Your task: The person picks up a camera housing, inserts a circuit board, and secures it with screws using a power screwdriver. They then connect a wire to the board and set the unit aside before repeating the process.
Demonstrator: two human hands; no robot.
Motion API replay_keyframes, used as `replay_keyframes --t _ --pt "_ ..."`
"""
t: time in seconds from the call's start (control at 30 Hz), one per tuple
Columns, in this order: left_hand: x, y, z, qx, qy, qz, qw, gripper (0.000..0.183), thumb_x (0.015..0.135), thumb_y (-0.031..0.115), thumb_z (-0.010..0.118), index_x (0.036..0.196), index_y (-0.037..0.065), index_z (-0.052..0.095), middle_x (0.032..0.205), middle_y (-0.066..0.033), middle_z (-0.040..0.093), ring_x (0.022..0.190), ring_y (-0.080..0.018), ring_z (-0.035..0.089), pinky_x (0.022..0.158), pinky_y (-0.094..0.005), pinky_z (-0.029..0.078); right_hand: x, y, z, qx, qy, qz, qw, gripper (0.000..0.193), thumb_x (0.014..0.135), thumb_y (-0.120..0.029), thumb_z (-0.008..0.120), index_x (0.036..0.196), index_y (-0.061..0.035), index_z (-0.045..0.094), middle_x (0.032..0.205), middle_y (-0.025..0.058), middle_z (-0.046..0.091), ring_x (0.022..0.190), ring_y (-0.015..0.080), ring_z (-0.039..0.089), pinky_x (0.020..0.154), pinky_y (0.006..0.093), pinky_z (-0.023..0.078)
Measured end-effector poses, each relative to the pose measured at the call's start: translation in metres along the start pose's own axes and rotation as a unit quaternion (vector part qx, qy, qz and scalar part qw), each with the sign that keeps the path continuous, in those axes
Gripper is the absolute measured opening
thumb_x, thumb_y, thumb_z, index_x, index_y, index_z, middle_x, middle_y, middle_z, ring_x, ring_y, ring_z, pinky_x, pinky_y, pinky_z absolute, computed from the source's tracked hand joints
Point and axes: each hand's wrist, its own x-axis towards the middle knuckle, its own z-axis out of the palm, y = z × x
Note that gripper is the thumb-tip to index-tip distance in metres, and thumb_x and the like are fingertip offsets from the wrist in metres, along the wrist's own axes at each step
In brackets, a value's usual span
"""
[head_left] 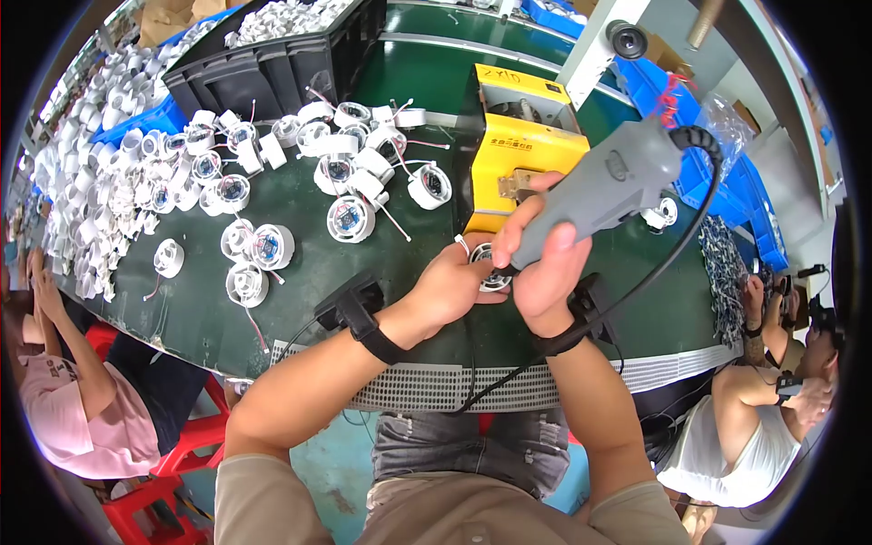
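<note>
and here the left hand [443, 289] is pinching a small white round housing [494, 285] by its rim, over the green tabletop [313, 250], presumably stopping it from turning, while the right hand [550, 271] is wrapping its fingers around a grey power tool [607, 180], pointing its nose down at the housing, likely for better aim; whether the tip is touching, i cannot tell. a yellow machine [522, 145] is standing just beyond, probably for easy reach. wired white units [351, 219] are lying in clusters to the left, a black crate [263, 86] is standing behind them, a perforated strip [413, 391] is edging the near side, and people are sitting at both sides, one in pink [109, 413], one in white [740, 445].
</note>
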Motion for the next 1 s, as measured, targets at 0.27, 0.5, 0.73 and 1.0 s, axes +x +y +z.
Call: replay_keyframes --t 0.27,0.5,0.73,1.0 --pt "-0.001 0.014 -0.031 0.117 -0.073 -0.009 0.99 0.037 0.094 0.003 0.045 0.131 0.002 0.044 0.118 -0.0107 0.058 0.102 -0.0208 0.061 0.085 -0.036 0.054 -0.016 0.007 -0.003 0.192 -0.06 0.034 0.979 0.062 0.086 -0.044 0.063 0.125 0.0004 0.044 0.077 0.0003 0.056 0.062 0.0064 0.051 0.059 0.0219 0.043" --pt "-0.014 0.05 -0.069 0.69 0.085 0.322 0.642 0.017 0.078 0.004 0.063 0.093 -0.001 0.059 0.08 -0.0184 0.053 0.059 -0.0331 0.05 0.056 -0.0404 0.041 0.029 -0.01 -0.095 -0.099 0.03 0.084 0.991 0.047 0.091 -0.04 0.059 0.117 -0.0014 0.053 0.094 0.0055 0.058 0.096 0.0144 0.058 0.083 0.0322 0.047" --pt "0.014 0.042 -0.099 0.787 0.217 0.287 0.5 0.041 0.073 0.004 0.064 0.113 -0.002 0.055 0.125 -0.0248 0.046 0.124 -0.0474 0.035 0.106 -0.0543 0.027 0.051 0.057 -0.292 -0.712 0.183 0.035 0.677 0.062 0.077 -0.06 0.062 0.116 -0.0118 0.062 0.126 0.0172 0.048 0.123 0.0392 0.035 0.101 0.0557 0.027" --pt "0.004 0.067 -0.143 0.779 0.204 0.217 0.551 0.056 0.067 0.022 0.074 0.118 0.006 0.058 0.122 -0.0194 0.055 0.124 -0.0414 0.039 0.108 -0.0535 0.02 0.039 0.077 -0.258 -0.562 0.083 0.187 0.802 0.077 0.072 -0.071 0.059 0.128 -0.0191 0.054 0.13 0.0154 0.049 0.123 0.0381 0.041 0.102 0.051 0.031"
